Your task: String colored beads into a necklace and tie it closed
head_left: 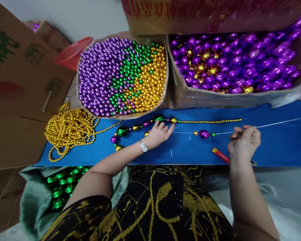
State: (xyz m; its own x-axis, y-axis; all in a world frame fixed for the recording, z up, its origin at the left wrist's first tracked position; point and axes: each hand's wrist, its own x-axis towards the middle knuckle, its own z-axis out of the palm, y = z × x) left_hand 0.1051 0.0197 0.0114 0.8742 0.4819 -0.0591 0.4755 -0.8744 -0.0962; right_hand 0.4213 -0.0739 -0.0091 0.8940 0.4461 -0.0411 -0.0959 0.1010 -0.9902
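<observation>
My left hand (160,134), a watch on its wrist, lies with fingers spread over a strand of beads. Its fingertips touch or hover near a large green bead (159,117) and a gold bead (174,120). My right hand (244,140) pinches a long, thin needle (278,123) that points to the right. Between the hands, a white thread (183,132) carries a small gold bead (195,133), a big purple bead (204,134) and a small green bead (213,134). From the strand, a row of small gold beads (210,121) runs right along the blue cloth.
A box of purple, green and gold beads (100,73) stands behind, beside a box of larger purple beads (240,67). Gold bead chain (67,130) is heaped at left. A red-and-yellow cutter-like object (220,155) lies near my right wrist. A sack (32,197) holds green beads.
</observation>
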